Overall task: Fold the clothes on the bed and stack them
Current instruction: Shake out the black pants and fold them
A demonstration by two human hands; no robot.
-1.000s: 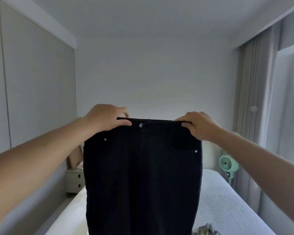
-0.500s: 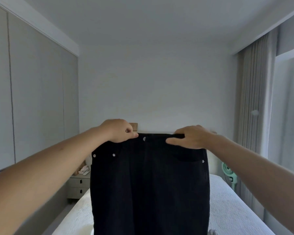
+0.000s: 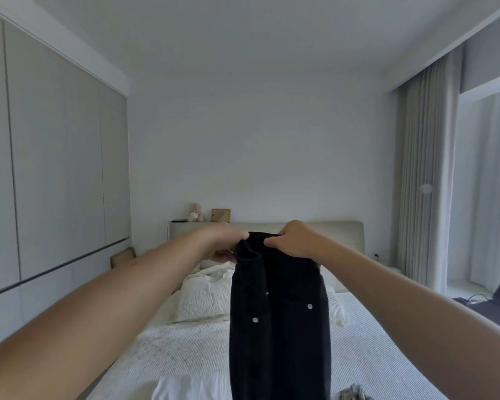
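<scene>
Hands are meeting at the waistband: left hand [image 3: 224, 245] and right hand [image 3: 296, 241] are both pinching black trousers [image 3: 280, 319], hanging below them over the bed [image 3: 185, 350], halving them lengthwise.

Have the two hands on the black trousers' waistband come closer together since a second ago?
Yes. The left hand and right hand now nearly meet, folding the black trousers lengthwise in front of the headboard.

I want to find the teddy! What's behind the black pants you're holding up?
Behind the black pants lies the bed with a white pillow peeking out beside them. The teddy sits above the headboard. The bed's middle strip is covered.
</scene>
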